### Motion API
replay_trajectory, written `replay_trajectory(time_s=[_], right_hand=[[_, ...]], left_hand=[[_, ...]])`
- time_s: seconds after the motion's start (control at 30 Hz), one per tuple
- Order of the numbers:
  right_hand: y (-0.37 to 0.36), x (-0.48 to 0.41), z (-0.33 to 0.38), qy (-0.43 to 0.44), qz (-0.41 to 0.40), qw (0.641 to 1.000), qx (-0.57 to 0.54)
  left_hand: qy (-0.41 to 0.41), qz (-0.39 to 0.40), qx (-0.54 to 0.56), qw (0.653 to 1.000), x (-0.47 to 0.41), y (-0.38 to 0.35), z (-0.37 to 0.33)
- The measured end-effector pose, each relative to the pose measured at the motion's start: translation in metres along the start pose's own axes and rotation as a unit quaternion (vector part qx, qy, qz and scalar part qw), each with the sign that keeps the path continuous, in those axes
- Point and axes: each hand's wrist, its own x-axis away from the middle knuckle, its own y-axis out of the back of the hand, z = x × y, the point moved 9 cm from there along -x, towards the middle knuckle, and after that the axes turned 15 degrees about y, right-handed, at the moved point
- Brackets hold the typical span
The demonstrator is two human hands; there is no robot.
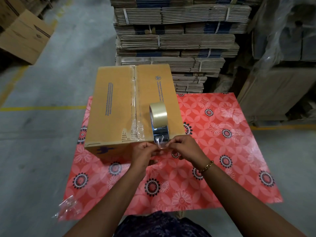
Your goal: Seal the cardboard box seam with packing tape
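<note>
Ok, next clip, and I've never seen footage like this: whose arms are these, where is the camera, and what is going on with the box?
There is no machine here. A person wears the camera on their head, so you look down along their own bare arms. A cardboard box sits on a red flowered sheet; its top seam already carries clear tape. A tape roll stands on edge on the box lid. The left hand and right hand together pinch the loose tape end at the box's near edge. Bundled flat cartons are stacked behind.
</note>
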Motion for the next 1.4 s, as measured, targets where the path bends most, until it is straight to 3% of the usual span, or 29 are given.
replay_trajectory(time_s=[0.23,0.73,0.87,1.1,1.4], right_hand=[[-0.002,-0.002,-0.003,-0.035,-0.013,0.999,0.006],[-0.004,0.012,-0.007,-0.003,-0.143,0.989,0.048],[0.011,0.015,-0.017,-0.036,-0.182,0.982,-0.027],[-0.014,0.032,-0.024,-0.104,-0.081,0.978,-0.162],[-0.033,0.024,-0.02,-0.08,-0.069,0.979,-0.173]], left_hand=[[0.011,-0.025,0.02,0.999,-0.003,-0.006,0.001],[-0.029,-0.055,-0.004,0.998,-0.005,-0.011,-0.01],[-0.027,-0.049,-0.015,0.998,-0.007,-0.001,-0.008],[-0.003,0.016,0.006,1.0,-0.004,-0.005,-0.002],[-0.013,0.035,-0.01,0.999,-0.004,-0.004,0.0]])
